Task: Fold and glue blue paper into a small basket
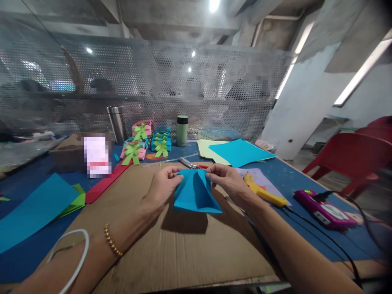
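A blue sheet of folded paper (196, 194) is held up between my two hands, above a brown cardboard sheet (147, 253). My left hand (163, 183) pinches its upper left edge between thumb and fingers. At the upper right edge, my right hand (223, 179) pinches it the same way. Creases run down the paper, and its lower edge flares out toward me, casting a shadow on the cardboard. Just behind it lie scissors or pliers with a metal part (187, 163), partly hidden by the paper and my right hand.
A yellow glue gun (266, 194) lies at right, near a purple power box (324, 208) with black cables. Blue sheets (241, 152) lie behind. Small paper baskets with green bows (161, 145), a green tumbler (181, 132), a steel flask (116, 124) and a cardboard box (65, 153) stand further back.
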A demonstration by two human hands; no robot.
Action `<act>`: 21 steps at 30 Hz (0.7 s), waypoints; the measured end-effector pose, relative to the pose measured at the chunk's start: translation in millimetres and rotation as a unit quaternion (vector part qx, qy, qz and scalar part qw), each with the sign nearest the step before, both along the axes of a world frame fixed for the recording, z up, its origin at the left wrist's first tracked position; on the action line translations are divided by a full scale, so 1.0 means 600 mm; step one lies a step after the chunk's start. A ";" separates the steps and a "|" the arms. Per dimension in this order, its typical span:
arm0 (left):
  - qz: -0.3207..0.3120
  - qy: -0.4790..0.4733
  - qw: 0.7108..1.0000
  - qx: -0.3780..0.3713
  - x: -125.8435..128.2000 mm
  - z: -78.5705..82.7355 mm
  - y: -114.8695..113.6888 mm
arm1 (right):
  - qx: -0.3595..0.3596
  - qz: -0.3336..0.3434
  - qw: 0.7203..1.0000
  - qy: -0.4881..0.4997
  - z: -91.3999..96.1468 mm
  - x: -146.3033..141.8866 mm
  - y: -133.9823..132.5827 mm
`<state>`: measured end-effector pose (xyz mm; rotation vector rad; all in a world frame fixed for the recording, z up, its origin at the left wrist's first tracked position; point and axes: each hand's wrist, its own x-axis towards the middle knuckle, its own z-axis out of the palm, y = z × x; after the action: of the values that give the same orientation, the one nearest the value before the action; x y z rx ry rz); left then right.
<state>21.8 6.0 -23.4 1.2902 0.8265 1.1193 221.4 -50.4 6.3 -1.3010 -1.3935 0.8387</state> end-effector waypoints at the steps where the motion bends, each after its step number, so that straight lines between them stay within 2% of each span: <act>1: 0.000 0.003 1.000 0.003 -0.001 -0.002 0.001 | -0.002 0.000 1.000 0.004 -0.001 0.000 0.000; 13: 0.010 0.027 0.999 0.037 -0.005 -0.020 0.012 | 0.006 0.016 1.000 0.005 -0.009 0.003 0.001; 21: 0.007 0.052 0.998 0.032 -0.001 0.005 -0.007 | 0.037 0.007 0.999 -0.013 -0.018 0.001 0.003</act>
<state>21.1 1.9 -20.2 1.4074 0.8836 1.1049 222.1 -48.4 -4.4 -1.2513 -1.4427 0.7746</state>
